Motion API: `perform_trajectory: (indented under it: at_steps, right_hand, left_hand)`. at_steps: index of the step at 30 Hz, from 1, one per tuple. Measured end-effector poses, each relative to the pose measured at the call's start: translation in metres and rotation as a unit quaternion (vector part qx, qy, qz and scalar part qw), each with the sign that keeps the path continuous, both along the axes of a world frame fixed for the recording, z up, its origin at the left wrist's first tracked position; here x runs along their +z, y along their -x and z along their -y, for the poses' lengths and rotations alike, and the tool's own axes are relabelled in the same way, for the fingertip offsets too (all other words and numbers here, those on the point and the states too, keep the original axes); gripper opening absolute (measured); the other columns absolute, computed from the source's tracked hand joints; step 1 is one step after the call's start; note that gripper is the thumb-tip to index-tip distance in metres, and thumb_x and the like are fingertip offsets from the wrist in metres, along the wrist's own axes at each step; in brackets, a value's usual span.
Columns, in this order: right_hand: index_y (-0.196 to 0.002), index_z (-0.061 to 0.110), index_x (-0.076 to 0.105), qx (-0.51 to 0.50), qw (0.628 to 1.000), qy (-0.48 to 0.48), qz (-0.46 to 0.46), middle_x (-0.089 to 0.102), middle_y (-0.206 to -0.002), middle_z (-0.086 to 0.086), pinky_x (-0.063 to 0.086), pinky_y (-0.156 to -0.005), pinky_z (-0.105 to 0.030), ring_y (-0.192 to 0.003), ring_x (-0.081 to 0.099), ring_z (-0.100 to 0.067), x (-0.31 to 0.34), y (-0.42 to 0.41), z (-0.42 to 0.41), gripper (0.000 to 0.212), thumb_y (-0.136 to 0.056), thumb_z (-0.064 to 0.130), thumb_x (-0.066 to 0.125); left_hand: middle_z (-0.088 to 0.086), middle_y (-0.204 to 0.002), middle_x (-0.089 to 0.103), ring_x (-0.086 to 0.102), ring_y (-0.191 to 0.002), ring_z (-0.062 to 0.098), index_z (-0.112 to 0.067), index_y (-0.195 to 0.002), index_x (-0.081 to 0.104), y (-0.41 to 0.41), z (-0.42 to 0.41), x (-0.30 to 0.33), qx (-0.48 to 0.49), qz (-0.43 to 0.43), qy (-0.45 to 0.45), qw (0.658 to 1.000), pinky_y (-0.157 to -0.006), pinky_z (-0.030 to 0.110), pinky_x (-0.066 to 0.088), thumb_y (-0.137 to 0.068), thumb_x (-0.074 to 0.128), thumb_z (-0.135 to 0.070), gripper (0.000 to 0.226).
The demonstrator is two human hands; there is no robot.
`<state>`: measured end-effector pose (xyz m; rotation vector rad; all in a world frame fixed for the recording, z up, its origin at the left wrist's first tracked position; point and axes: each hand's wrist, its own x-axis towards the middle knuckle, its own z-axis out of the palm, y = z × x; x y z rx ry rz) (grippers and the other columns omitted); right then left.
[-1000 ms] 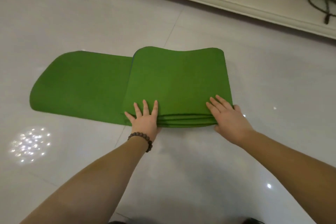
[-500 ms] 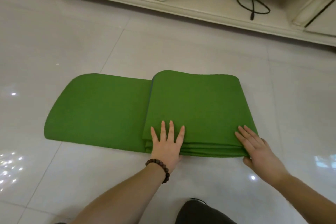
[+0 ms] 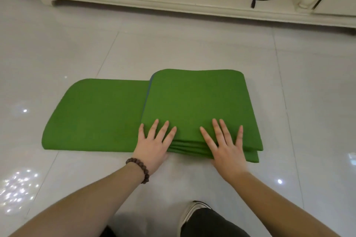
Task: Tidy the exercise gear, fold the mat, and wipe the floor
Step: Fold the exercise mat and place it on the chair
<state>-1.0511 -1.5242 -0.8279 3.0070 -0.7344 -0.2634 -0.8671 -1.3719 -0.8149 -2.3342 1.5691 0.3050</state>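
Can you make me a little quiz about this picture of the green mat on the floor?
1. True or false: both hands are lying flat with straight fingers on the folded part of the green mat.
2. Which wrist has the bead bracelet? A) left B) right C) neither
3. Fill in: the part of the mat not yet folded lies flat to the ___ of the folded stack.

Key:
1. True. The left hand and the right hand both press down near the stack's near edge.
2. A, the left wrist.
3. Left. That single layer is spread on the floor.
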Motion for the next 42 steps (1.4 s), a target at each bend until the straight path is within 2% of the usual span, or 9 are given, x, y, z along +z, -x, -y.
perform_trajectory:
  at_steps: [4, 9, 15, 20, 23, 27, 33, 37, 42]
  right_hand:
    - [-0.133, 0.014, 0.048, 0.005, 0.998, 0.007, 0.069, 0.061, -0.123, -0.017, 0.044, -0.095, -0.057, -0.114, 0.058, -0.036, 0.031, -0.024, 0.025, 0.091, -0.054, 0.037, 0.088]
    - [-0.131, 0.009, 0.05, -0.029, 0.988, 0.057, 0.144, 0.062, -0.109, -0.011, 0.048, -0.077, -0.038, -0.093, 0.061, -0.032, 0.124, -0.068, 0.07, 0.064, -0.076, 0.037, 0.072]
    - [-0.134, 0.02, 0.036, -0.091, 0.985, 0.042, 0.143, 0.058, -0.11, -0.005, 0.044, -0.067, -0.034, -0.092, 0.059, -0.027, 0.179, -0.094, 0.091, 0.051, -0.089, 0.043, 0.048]
    - [-0.129, 0.019, 0.039, -0.096, 0.986, 0.041, 0.13, 0.058, -0.105, -0.005, 0.045, -0.066, -0.033, -0.091, 0.059, -0.027, 0.191, -0.109, 0.094, 0.045, -0.09, 0.041, 0.047]
    - [-0.128, 0.02, 0.041, -0.077, 0.986, 0.027, 0.144, 0.058, -0.102, -0.003, 0.044, -0.062, -0.031, -0.084, 0.058, -0.023, 0.201, -0.115, 0.096, 0.042, -0.091, 0.039, 0.046]
    - [-0.136, 0.023, 0.038, -0.045, 0.986, -0.03, 0.16, 0.06, -0.111, 0.0, 0.05, -0.074, -0.031, -0.088, 0.058, -0.017, 0.227, -0.117, 0.105, 0.048, -0.091, 0.037, 0.051]
    - [-0.132, 0.03, 0.044, 0.033, 0.987, -0.109, 0.113, 0.058, -0.117, 0.007, 0.047, -0.087, -0.032, -0.1, 0.055, -0.013, 0.262, -0.134, 0.119, 0.047, -0.088, 0.032, 0.06]
    - [-0.136, 0.035, 0.04, 0.069, 0.989, -0.125, 0.022, 0.057, -0.125, 0.006, 0.045, -0.092, -0.035, -0.106, 0.053, -0.014, 0.239, -0.146, 0.12, 0.05, -0.088, 0.037, 0.056]
    - [-0.148, 0.041, 0.009, 0.039, 0.99, -0.135, 0.007, 0.04, -0.144, 0.002, 0.028, -0.11, -0.043, -0.129, 0.038, -0.019, 0.218, -0.141, 0.13, 0.086, -0.076, 0.08, 0.033]
  left_hand:
    - [0.008, -0.138, 0.055, 0.051, -0.127, 0.03, -0.021, -0.143, 0.038, -0.038, 0.005, 0.033, -0.069, 0.037, 0.183, 0.98, -0.099, 0.062, 0.038, -0.072, 0.076, -0.039, 0.082]
    - [0.025, -0.141, 0.043, 0.051, -0.122, 0.042, -0.007, -0.133, 0.041, -0.089, 0.017, 0.098, 0.018, -0.011, 0.379, 0.925, -0.09, 0.053, 0.052, -0.082, 0.071, -0.018, 0.06]
    - [0.023, -0.098, 0.061, 0.047, -0.039, 0.028, -0.006, -0.106, 0.04, -0.129, -0.008, 0.138, 0.088, -0.013, 0.27, 0.959, -0.036, 0.038, 0.046, -0.081, 0.073, -0.006, 0.041]
    - [0.005, -0.15, 0.038, 0.059, -0.105, 0.031, -0.014, -0.119, 0.06, -0.122, 0.022, 0.176, 0.108, -0.078, 0.275, 0.952, -0.097, 0.029, 0.045, -0.095, 0.048, -0.012, 0.027]
    - [0.01, -0.123, 0.061, 0.061, -0.1, 0.025, -0.008, -0.117, 0.067, -0.121, 0.049, 0.205, 0.16, -0.152, 0.407, 0.886, -0.099, 0.035, 0.048, -0.094, 0.046, -0.005, 0.031]
    - [0.012, -0.138, 0.04, 0.057, -0.107, 0.025, -0.019, -0.14, 0.047, -0.125, 0.068, 0.231, 0.096, -0.229, 0.427, 0.87, -0.098, 0.039, 0.05, -0.088, 0.054, -0.006, 0.054]
    - [0.007, -0.157, -0.025, -0.016, -0.147, 0.028, -0.032, -0.146, -0.025, -0.126, 0.08, 0.238, -0.039, 0.134, 0.314, 0.939, -0.115, 0.062, -0.004, -0.068, 0.067, -0.069, 0.126]
    - [0.009, -0.158, 0.019, 0.016, -0.146, 0.027, -0.022, -0.153, -0.003, -0.13, 0.096, 0.205, -0.037, 0.046, 0.129, 0.99, -0.119, 0.053, 0.008, -0.071, 0.049, -0.083, 0.115]
    - [0.001, -0.121, 0.053, 0.053, -0.107, 0.022, -0.024, -0.134, 0.033, -0.136, 0.104, 0.182, -0.015, -0.003, 0.152, 0.988, -0.094, 0.04, 0.044, -0.067, 0.056, -0.082, 0.091]
